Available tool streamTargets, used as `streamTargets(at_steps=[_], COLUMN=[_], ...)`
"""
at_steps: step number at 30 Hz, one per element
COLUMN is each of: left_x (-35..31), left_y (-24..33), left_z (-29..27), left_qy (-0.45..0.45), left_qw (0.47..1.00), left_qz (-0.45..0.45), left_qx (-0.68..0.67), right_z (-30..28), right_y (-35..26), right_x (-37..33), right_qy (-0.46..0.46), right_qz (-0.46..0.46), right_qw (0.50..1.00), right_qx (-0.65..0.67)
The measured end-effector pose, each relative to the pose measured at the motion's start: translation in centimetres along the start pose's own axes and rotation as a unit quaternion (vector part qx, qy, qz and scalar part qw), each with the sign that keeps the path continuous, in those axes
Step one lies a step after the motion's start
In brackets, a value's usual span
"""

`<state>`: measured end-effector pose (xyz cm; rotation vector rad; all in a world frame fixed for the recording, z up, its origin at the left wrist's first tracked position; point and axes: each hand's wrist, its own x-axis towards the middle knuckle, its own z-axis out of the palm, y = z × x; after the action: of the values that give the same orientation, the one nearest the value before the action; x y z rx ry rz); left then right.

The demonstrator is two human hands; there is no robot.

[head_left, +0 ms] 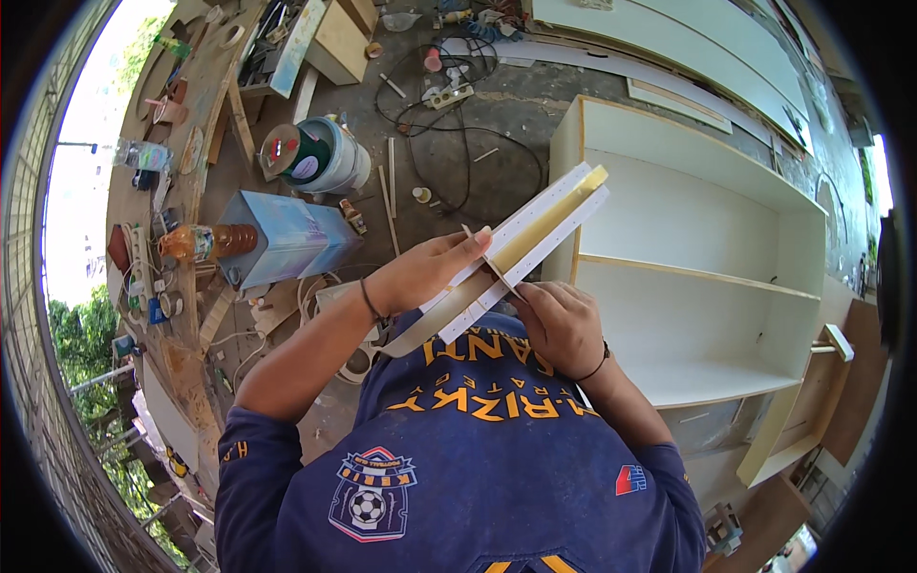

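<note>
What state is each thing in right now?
Strips: held at a slant.
Left hand: closed on the strips.
Right hand: curled beside the strips; grip unclear.
Cabinet: open-fronted.
Shelf: fitted across the cabinet.
Cable: loosely looped.

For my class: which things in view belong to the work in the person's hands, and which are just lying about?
In the work:
white-edged piece, held in the left hand, with the right hand at its lower edge

Apparently lying about:
orange-brown bottle
clear bottle
pale bucket
white shelf unit (perhaps related)
</note>
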<state>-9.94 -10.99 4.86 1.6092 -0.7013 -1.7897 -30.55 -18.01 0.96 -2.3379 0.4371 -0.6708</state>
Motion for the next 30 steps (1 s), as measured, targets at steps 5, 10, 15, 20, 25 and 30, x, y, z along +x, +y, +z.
streamTargets(at_steps=[5, 10, 15, 20, 25, 30], left_x=[-0.2, -0.1, -0.4, -0.5, -0.6, -0.5], left_y=[-1.7, -2.2, -2.9, -2.8, -2.2, -1.9], left_z=[0.5, 0.5, 0.2, 0.5, 0.2, 0.2], left_qy=[-0.013, -0.007, 0.021, 0.013, -0.005, -0.013], left_qw=[0.998, 0.996, 0.995, 0.997, 0.989, 0.987], left_qz=[0.062, 0.053, 0.069, 0.070, 0.088, 0.089], left_qx=[0.009, 0.072, 0.072, 0.044, 0.120, 0.134], right_z=[0.3, 0.1, -0.5, -0.7, -0.8, -0.8], right_y=[-0.7, -1.1, -1.9, -1.6, -1.6, -1.8], right_x=[-0.5, -0.4, 0.3, -0.3, 0.0, 0.1], right_qy=[0.036, 0.002, 0.005, 0.012, 0.011, -0.003], right_qz=[-0.017, 0.022, 0.038, 0.009, -0.014, 0.000], right_qw=[0.999, 0.999, 0.999, 1.000, 1.000, 1.000], right_qx=[-0.018, -0.027, -0.027, -0.027, -0.019, -0.013])
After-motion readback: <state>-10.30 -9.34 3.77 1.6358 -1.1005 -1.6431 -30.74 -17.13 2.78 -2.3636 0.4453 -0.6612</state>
